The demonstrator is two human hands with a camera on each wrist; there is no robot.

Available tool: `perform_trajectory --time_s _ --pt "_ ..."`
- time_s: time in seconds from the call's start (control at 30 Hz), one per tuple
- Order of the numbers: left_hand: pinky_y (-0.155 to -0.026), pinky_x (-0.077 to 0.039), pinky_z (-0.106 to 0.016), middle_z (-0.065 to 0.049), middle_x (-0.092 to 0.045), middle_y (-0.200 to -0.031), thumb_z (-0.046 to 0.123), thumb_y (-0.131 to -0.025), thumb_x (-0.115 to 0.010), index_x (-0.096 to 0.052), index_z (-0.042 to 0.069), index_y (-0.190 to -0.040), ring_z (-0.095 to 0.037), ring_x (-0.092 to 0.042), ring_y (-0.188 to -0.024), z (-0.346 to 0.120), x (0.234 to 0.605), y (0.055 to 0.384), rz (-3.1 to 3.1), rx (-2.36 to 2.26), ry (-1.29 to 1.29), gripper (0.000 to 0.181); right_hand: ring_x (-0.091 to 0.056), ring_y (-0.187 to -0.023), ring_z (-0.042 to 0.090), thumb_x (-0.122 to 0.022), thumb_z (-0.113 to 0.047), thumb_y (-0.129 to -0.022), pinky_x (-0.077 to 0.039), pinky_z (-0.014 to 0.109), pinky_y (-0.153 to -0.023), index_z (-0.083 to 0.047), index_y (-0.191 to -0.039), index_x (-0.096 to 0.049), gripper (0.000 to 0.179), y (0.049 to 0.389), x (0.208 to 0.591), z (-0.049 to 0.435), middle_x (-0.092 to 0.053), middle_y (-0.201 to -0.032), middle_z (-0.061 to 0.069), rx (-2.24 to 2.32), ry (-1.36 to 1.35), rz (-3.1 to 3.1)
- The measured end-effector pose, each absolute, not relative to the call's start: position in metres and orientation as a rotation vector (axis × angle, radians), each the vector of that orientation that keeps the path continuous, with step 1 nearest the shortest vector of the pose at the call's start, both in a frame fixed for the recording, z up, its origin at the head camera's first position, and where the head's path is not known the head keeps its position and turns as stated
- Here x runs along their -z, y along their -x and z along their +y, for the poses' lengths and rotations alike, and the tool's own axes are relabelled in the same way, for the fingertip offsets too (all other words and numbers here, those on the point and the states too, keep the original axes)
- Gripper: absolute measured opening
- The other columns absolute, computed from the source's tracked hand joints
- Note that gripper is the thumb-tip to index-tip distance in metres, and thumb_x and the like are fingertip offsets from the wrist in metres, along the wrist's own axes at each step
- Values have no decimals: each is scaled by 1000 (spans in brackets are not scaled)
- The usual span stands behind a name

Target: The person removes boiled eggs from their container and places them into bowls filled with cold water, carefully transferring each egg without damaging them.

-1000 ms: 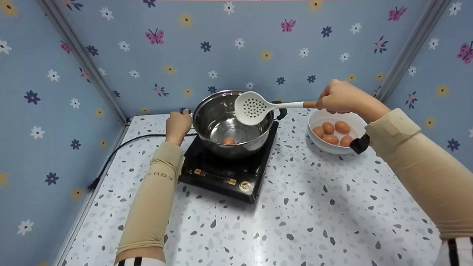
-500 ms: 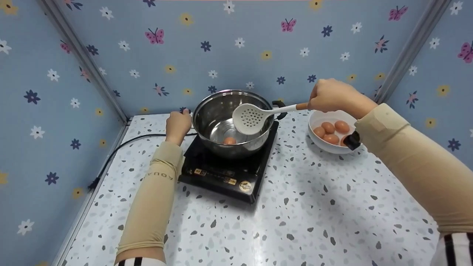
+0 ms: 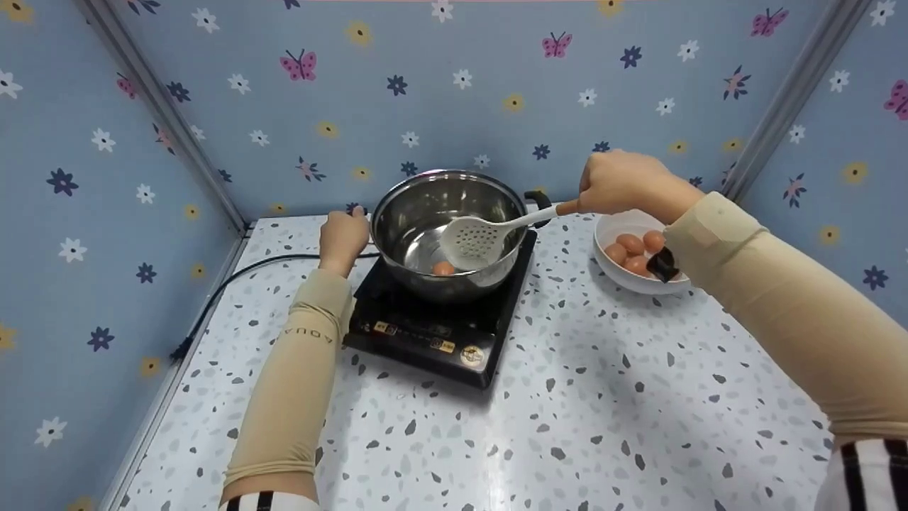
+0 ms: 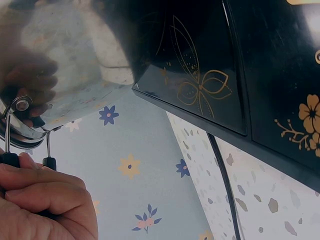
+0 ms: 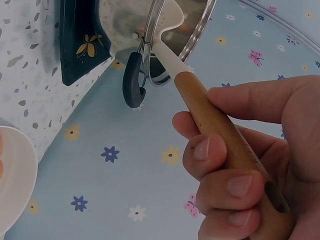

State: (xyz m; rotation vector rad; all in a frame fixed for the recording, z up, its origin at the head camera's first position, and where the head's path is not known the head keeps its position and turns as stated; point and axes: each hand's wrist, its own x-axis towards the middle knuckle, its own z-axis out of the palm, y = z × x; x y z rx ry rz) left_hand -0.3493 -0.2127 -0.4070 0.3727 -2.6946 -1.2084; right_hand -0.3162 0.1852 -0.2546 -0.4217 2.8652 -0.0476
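Note:
My right hand [image 3: 618,183] grips the wooden handle [image 5: 215,115] of a white skimmer [image 3: 474,243]. The skimmer's perforated head is inside a steel pot [image 3: 454,287], close to the right of one brown egg [image 3: 444,268] at the bottom. Whether head and egg touch, I cannot tell. In the left wrist view, my left hand [image 4: 47,202] has its fingers curled round the pot's black side handle [image 4: 10,161]. Under the pot is a black induction cooker [image 3: 425,341]. To the right, below my right forearm, a white bowl [image 3: 642,286] holds several brown eggs [image 3: 630,245].
The speckled white tabletop [image 3: 567,397] spreads in front of the cooker. A black cord [image 3: 262,264] runs left from the cooker to the table edge. Flower-patterned panels [image 3: 454,85] close in the back and sides. The pot's right handle [image 3: 539,202] sits just under the skimmer's shaft.
My right hand has moved left and the skimmer's head has sunk from above the rim down into the pot. My left hand has kept its place on the handle.

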Motion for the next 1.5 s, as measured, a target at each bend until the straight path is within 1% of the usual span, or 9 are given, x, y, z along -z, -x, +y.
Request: perform_trajectory --time_s 0.2,0.43,0.6,0.7,0.87,0.93,1.07,1.33,1.5 --pt "-100 -52 -59 -37 -71 -126 29 -117 -36 -71 -14 -119 -49 -70 -116 -213 408 352 -2692 1199 -377 55 -54 -76 21 -68 -61 -101 -42 33 -63 -13 -97 -84 51 321 255 180 -73 -89 4 10 470 2826" --pt "-104 -53 -60 -38 -69 -131 29 -117 -37 -69 -15 -125 -50 -69 -122 -213 406 351 -2691 1220 -377 55 -56 -72 18 -69 -56 -102 -44 31 -61 -10 -103 -83 48 326 254 177 -68 -81 3 7 503 2764" --pt "-104 -53 -60 -38 -69 -130 29 -117 -37 -69 -14 -125 -50 -68 -123 -213 407 352 -2706 1208 -383 55 -49 -62 15 -67 -31 -102 -40 28 -55 -7 -104 -82 29 332 253 177 -59 -71 1 75 526 2703" --pt "-104 -53 -59 -38 -69 -130 30 -117 -36 -70 -13 -123 -50 -68 -122 -213 408 353 -2718 1210 -376 55 -42 -54 13 -63 -20 -99 -36 28 -51 -5 -94 -79 22 335 254 177 -52 -63 -1 130 548 2655" --pt "-105 -52 -60 -40 -68 -131 30 -118 -35 -69 -15 -126 -53 -67 -123 -213 408 354 -2715 1204 -355 57 -35 -49 11 -66 -21 -99 -34 29 -50 -8 -84 -75 21 337 257 174 -47 -57 -3 235 512 2590" --pt "-101 -53 -59 -39 -69 -128 31 -118 -35 -70 -14 -124 -51 -69 -118 -213 408 354 -2713 1209 -356 57 -35 -49 10 -69 -24 -99 -34 28 -50 -9 -84 -75 22 337 260 172 -49 -57 -4 269 496 2571" --pt "-95 -52 -56 -38 -71 -122 30 -118 -34 -71 -12 -119 -48 -70 -109 -213 408 354 -2710 1217 -356 56 -35 -48 9 -66 -17 -96 -32 27 -48 -7 -84 -73 17 338 266 169 -50 -57 -3 329 479 2531" --pt "-107 -52 -61 -39 -67 -134 29 -117 -38 -67 -16 -131 -53 -66 -126 -214 407 351 -2702 1202 -371 56 -36 -47 7 -65 -16 -98 -33 24 -48 -8 -92 -78 17 340 276 168 -53 -58 -4 443 452 2457" --pt "-104 -53 -60 -39 -68 -133 30 -117 -36 -67 -15 -131 -51 -68 -124 -214 408 352 -2708 1199 -382 56 -36 -46 7 -67 -24 -102 -34 25 -48 -8 -94 -80 22 341 280 166 -53 -58 -4 475 450 2425"
